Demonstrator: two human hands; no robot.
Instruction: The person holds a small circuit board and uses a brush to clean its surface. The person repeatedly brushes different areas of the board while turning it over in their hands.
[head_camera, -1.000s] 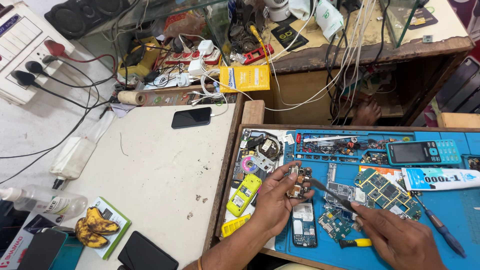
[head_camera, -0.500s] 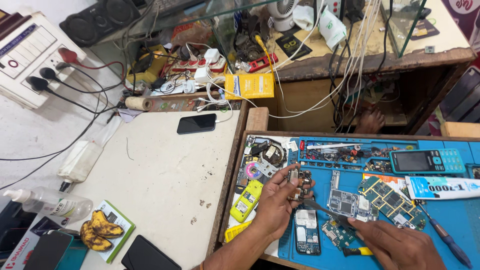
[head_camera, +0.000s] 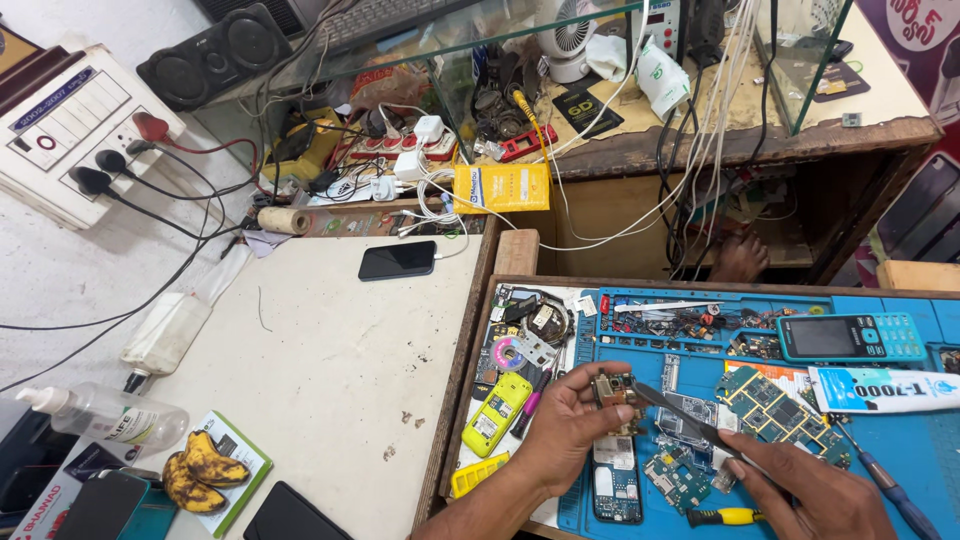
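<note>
My left hand is shut on a small phone circuit board, held just above the blue repair mat. From the lower right, my right hand grips metal tweezers whose tip touches the board's right edge. An opened keypad phone lies under my left hand. Several green circuit boards lie between the two hands and further right.
A teal keypad phone, a glue tube and a yellow-handled screwdriver lie on the mat. A yellow phone shell sits left of it. The white table holds a black smartphone, a spray bottle and a banana peel.
The tweezers' tip has come up to the board in my left hand. Both hands have stayed over the same part of the mat.
</note>
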